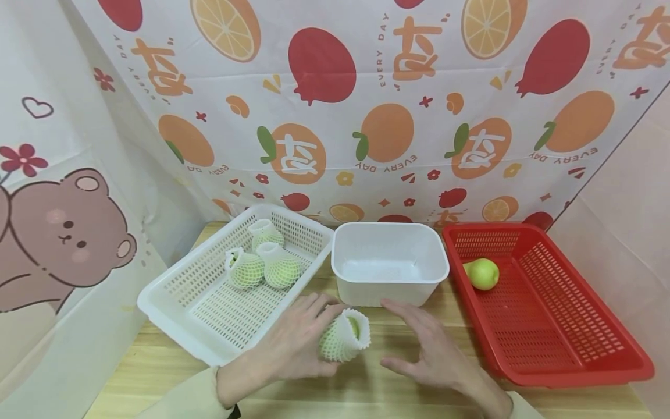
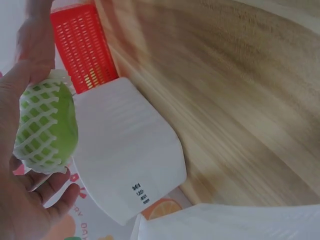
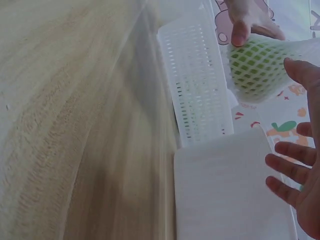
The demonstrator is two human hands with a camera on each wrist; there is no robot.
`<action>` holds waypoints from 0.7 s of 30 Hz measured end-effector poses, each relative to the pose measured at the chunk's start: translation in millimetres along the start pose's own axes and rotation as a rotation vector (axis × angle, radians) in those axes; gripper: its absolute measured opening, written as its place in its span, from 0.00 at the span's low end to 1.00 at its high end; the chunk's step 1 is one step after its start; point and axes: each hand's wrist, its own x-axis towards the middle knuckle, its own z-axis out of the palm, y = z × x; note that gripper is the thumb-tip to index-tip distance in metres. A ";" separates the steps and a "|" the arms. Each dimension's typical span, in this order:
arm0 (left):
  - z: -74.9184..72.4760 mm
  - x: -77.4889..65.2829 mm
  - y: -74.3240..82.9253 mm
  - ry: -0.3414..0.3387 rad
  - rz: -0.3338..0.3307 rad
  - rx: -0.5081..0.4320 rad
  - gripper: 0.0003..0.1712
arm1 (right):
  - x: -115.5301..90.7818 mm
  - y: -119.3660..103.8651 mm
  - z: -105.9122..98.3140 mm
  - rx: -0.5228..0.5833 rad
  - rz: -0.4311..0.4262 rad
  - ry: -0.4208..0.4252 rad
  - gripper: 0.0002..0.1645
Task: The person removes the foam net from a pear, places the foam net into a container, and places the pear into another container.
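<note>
My left hand (image 1: 298,340) grips a green apple (image 2: 67,122) wrapped in a white foam net (image 1: 337,343), in front of the white tub. The net's open end faces right, and a bit of green shows inside it. Just to the right, my right hand (image 1: 437,352) is held with its fingers spread and nothing in it. In the right wrist view its thumb overlaps the end of the foam net (image 3: 262,65). Several more netted green apples (image 1: 282,272) lie in the white basket (image 1: 220,311) on the left.
A white tub (image 1: 387,294) with nothing inside stands at the middle back of the wooden table (image 1: 387,401). On the right, a red basket (image 1: 534,331) contains a bare green apple (image 1: 483,274) by its left wall. A fruit-print curtain (image 1: 335,139) hangs behind.
</note>
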 end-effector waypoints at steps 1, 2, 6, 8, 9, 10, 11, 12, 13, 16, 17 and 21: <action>0.5 0.4 0.7 0.002 0.005 -0.009 0.58 | 0.6 -0.1 0.6 0.023 -0.005 0.002 0.55; 0.9 0.8 1.5 0.005 0.010 -0.019 0.57 | 1.2 -0.1 1.3 0.045 -0.015 0.004 0.55; 2.5 2.1 4.5 0.010 0.026 -0.069 0.57 | 4.2 1.1 5.1 0.130 -0.075 0.002 0.54; 3.0 2.7 5.7 0.011 0.034 -0.083 0.56 | 5.7 1.4 7.1 0.159 -0.101 -0.012 0.53; 3.4 3.1 6.2 0.012 0.038 -0.089 0.56 | 6.2 1.7 8.3 0.175 -0.110 -0.019 0.53; 3.7 3.4 6.6 0.013 0.044 -0.096 0.57 | 6.9 1.8 9.6 0.188 -0.122 -0.024 0.53; 4.1 3.6 6.9 0.014 0.050 -0.101 0.57 | 7.6 1.8 10.9 0.199 -0.131 -0.028 0.53; 4.4 3.9 7.2 0.014 0.058 -0.106 0.57 | 8.3 1.6 12.1 0.214 -0.138 -0.029 0.53; 4.8 4.1 7.4 0.014 0.065 -0.113 0.57 | 9.2 1.5 13.3 0.227 -0.152 -0.023 0.53; 6.7 4.6 8.1 0.017 0.085 -0.145 0.58 | 11.5 0.4 16.9 0.269 -0.202 0.010 0.51; 7.7 4.8 8.1 0.019 0.093 -0.155 0.58 | 12.2 -0.1 17.8 0.282 -0.217 0.022 0.50; 10.4 4.3 9.0 0.025 0.110 -0.197 0.59 | 14.4 -1.9 21.5 0.330 -0.268 0.052 0.48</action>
